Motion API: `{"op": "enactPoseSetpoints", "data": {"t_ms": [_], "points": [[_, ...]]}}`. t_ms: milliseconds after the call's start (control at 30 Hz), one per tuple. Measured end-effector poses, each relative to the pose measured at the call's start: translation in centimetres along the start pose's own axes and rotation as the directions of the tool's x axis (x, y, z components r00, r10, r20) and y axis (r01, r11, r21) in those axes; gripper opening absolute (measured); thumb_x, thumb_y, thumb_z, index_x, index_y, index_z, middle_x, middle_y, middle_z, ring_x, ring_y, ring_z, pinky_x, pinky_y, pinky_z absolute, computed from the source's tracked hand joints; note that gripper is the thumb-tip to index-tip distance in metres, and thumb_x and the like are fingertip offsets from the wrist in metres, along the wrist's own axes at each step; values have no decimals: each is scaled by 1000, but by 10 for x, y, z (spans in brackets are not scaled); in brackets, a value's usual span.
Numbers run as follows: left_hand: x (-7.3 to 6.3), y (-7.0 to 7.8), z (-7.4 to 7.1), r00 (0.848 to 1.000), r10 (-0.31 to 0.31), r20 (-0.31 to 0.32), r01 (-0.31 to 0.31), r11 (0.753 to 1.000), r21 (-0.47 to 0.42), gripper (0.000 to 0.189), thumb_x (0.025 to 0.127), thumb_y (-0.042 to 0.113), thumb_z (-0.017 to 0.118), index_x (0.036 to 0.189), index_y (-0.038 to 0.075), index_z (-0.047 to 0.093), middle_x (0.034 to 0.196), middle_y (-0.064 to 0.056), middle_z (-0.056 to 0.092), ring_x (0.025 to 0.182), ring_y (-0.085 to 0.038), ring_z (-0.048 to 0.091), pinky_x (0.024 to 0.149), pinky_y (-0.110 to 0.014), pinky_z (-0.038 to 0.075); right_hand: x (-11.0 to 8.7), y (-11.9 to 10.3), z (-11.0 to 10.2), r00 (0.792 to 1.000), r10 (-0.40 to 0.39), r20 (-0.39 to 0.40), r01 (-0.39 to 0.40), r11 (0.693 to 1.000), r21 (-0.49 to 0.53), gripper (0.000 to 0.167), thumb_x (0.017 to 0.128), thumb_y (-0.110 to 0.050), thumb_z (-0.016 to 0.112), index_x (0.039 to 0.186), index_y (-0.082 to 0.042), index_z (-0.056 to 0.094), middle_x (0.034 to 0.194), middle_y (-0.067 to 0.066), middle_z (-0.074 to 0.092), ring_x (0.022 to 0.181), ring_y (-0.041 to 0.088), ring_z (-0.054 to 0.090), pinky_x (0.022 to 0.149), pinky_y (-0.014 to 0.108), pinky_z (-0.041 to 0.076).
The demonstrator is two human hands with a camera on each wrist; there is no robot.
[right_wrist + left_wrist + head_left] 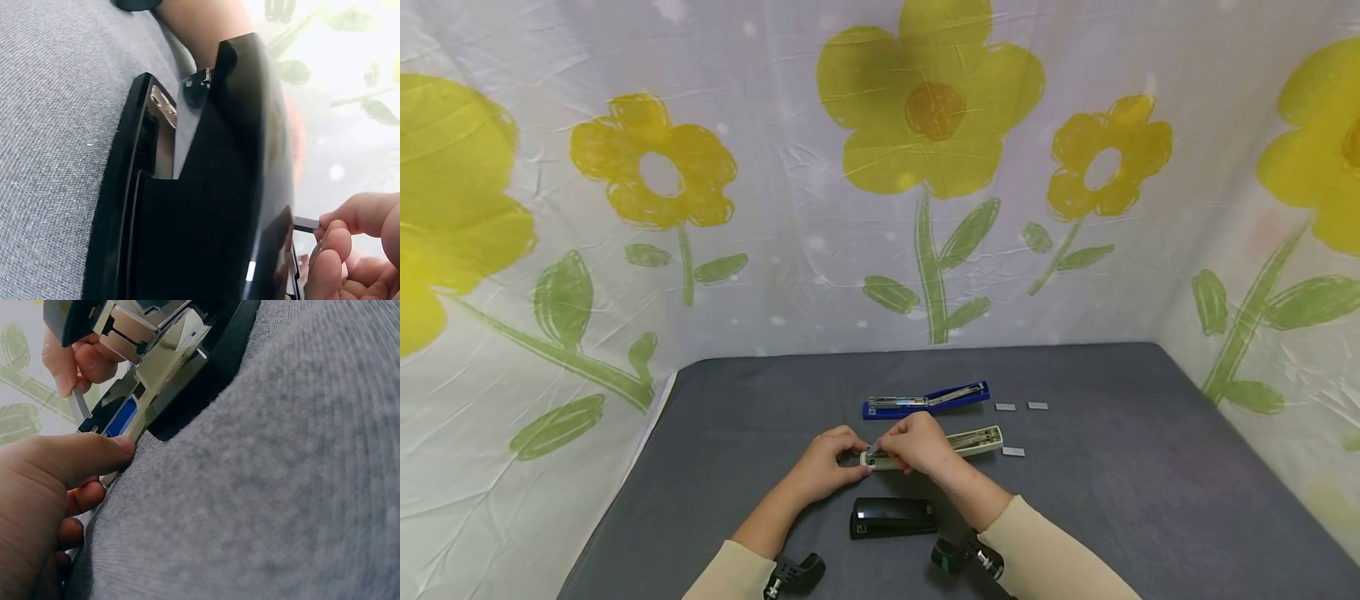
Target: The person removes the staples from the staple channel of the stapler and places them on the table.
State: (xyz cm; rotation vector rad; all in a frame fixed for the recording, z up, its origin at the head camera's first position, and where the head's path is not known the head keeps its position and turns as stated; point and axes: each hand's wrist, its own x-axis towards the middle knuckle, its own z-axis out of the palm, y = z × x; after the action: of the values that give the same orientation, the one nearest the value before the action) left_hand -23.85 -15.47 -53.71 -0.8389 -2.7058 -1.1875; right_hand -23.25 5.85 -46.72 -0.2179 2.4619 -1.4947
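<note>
A cream stapler [985, 439] lies folded wide open in the middle of the table. My left hand [822, 468] grips its left end, with the thumb along the edge in the left wrist view. From above, my right hand [922, 444] pinches a small grey strip of staples [305, 224] between thumb and fingertip. That strip slants down close over the stapler's open channel at the left end. The black stapler in front hides most of the cream one in the right wrist view.
A blue stapler [958, 396] lies opened out behind the cream one. Closer to me stands a closed black stapler [892, 518], between the forearms. Loose staple strips [1037, 406] lie to the right, one of them [1013, 452] beside the cream stapler's right end.
</note>
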Motion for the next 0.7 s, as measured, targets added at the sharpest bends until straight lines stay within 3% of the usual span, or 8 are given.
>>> {"op": "enactPoseSetpoints", "data": {"t_ms": [167, 400, 700], "points": [[0, 0, 0, 1000, 15, -9, -15, 1000, 0, 21, 88, 20, 84, 106, 12, 77, 96, 9, 61, 79, -11, 51, 72, -29, 44, -1, -1, -5, 999, 51, 2, -51, 995, 81, 22, 93, -13, 74, 85, 7, 76, 70, 15, 66, 47, 10, 54, 49, 29, 51], [0, 0, 0, 999, 33, -28, -33, 999, 15, 20, 86, 21, 85, 104, 13, 78, 95, 10, 61, 78, -9, 51, 72, -29, 43, -4, 0, -18, 998, 62, 12, -63, 984, 166, 21, 94, -13, 71, 86, 6, 75, 65, 7, 61, 51, 11, 54, 52, 28, 51], [0, -1, 1, 999, 26, -25, -26, 999, 20, 21, 86, 20, 86, 104, 13, 78, 94, 9, 61, 78, -10, 51, 72, -29, 43, -12, 1, -34, 998, 47, 35, -54, 968, 246, 24, 94, -13, 70, 100, 9, 74, 62, 2, 57, 53, 10, 53, 55, 29, 52]]}}
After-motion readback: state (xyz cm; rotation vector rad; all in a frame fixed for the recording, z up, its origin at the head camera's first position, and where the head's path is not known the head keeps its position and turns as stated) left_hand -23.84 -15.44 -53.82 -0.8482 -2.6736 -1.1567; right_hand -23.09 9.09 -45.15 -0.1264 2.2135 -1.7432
